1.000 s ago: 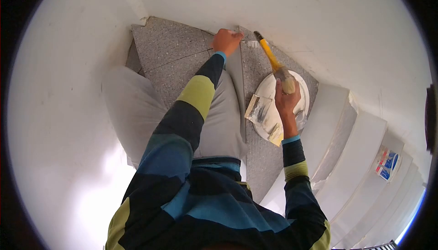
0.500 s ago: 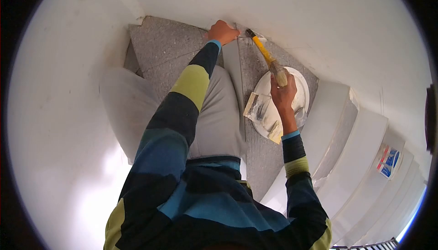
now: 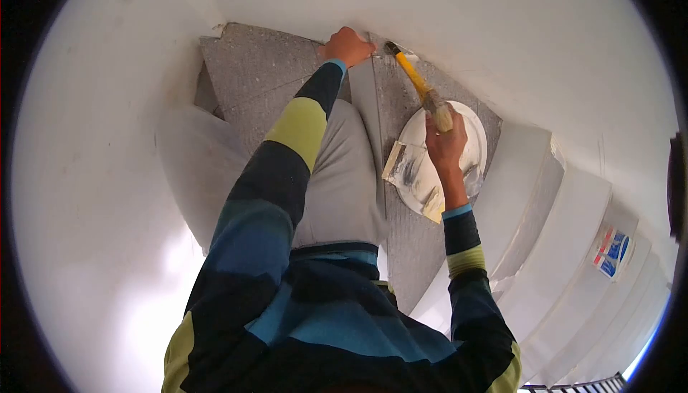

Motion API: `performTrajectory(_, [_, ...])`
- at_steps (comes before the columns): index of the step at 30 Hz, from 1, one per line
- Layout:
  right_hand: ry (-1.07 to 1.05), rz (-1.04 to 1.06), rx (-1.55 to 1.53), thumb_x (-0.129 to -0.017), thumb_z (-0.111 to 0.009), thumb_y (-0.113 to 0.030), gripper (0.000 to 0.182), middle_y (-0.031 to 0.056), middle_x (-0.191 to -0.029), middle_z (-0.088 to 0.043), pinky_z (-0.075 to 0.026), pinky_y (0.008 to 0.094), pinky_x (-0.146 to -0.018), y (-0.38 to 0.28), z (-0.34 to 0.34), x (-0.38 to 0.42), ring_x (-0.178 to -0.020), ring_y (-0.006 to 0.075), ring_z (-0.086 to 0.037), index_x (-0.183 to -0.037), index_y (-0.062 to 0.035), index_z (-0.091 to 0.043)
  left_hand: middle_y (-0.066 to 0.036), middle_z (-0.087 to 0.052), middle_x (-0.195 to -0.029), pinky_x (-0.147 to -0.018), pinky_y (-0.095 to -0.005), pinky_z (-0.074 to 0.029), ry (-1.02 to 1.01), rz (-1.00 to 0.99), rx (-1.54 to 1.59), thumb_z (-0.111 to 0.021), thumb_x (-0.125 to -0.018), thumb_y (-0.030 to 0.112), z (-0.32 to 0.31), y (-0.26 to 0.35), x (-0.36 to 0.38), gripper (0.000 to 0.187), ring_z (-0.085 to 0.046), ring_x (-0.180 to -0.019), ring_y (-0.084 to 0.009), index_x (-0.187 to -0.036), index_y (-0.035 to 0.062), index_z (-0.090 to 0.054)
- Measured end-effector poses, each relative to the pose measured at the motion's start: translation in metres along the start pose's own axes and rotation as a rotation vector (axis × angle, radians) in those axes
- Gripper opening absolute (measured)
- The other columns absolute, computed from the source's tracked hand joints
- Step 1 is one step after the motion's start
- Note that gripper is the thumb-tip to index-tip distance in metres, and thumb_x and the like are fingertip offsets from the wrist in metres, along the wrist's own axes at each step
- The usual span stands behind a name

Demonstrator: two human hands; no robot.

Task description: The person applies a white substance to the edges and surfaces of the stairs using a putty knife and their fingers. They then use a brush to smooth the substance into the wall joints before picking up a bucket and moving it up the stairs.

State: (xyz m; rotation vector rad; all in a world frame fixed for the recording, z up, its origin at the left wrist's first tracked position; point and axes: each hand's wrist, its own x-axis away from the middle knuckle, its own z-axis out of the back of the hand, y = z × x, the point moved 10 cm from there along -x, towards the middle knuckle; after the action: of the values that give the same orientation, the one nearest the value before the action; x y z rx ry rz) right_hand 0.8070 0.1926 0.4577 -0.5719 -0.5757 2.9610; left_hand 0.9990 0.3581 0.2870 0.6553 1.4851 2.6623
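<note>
- The right hand [image 3: 446, 146] was closed round the pale end of a yellow-handled hammer [image 3: 419, 86], its dark head at the base of the white wall [image 3: 502, 27].
- The left hand [image 3: 347, 46] was clenched at that same seam (whatever it pinched was hidden), on the grey speckled floor [image 3: 265, 70].
- Judged: mid-tapping; the next strike wanted small, square blows.
- A round white pan [image 3: 476, 146] lay beside.

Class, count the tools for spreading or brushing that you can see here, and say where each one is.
2. A yellow-handled brush in the right hand, touching the wall; a putty knife resting on the white plate. Others may be hidden.
</note>
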Motion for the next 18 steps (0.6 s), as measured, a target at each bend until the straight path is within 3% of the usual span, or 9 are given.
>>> performTrajectory(8, [0.046, 0.108, 0.049, -0.076, -0.066, -0.011, 0.030, 0.0165, -0.088, -0.060, -0.047, 0.0389, -0.070, -0.001, 0.007, -0.002, -0.081, 0.0333, -0.057, -0.101, 0.0018, -0.056, -0.004, -0.066, -0.065, -0.070, -0.0330, -0.050, -0.057, -0.063, -0.053, -0.068, -0.068, 0.042, 0.001, 0.013, -0.007, 0.037, -0.064, -0.068, -0.0215, -0.074, 0.0056, -0.070])
performTrajectory(12, [0.035, 0.007, 0.018, -0.075, -0.065, -0.009, 0.029, 0.0162, -0.091, -0.061, -0.047, 0.0383, -0.070, 0.010, 0.010, -0.001, -0.081, 0.0325, -0.057, -0.101, 0.0022, -0.056, -0.003, -0.067, -0.066, -0.069, -0.0341, -0.050, 0.020, -0.031, -0.084, -0.068, -0.068, 0.042, -0.002, 0.009, -0.007, 0.036, -0.064, -0.068, -0.0214, -0.071, 0.0061, -0.070])
performTrajectory(14, [0.078, 0.188, 0.054, -0.076, -0.065, -0.009, 0.029, 0.0161, -0.090, -0.061, -0.047, 0.0380, -0.070, -0.008, 0.015, 0.001, -0.080, 0.0325, -0.057, -0.101, 0.0022, -0.056, -0.003, -0.067, -0.066, -0.070, -0.0348, -0.050, 0.028, -0.048, -0.080, -0.068, -0.067, 0.042, 0.001, 0.006, -0.005, 0.036, -0.064, -0.068, -0.0218, -0.070, 0.0063, -0.070])
performTrajectory(18, [0.071, 0.068, 0.059, -0.075, -0.065, -0.009, 0.029, 0.0156, -0.089, -0.061, -0.047, 0.0375, -0.069, 0.000, 0.014, 0.001, -0.080, 0.0320, -0.057, -0.101, 0.0012, -0.056, -0.004, -0.067, -0.069, -0.072, -0.0360, -0.049, -0.008, -0.017, -0.111, -0.067, -0.068, 0.045, 0.004, 0.007, -0.012, 0.038, -0.065, -0.071, -0.0231, -0.074, 0.0072, -0.070])
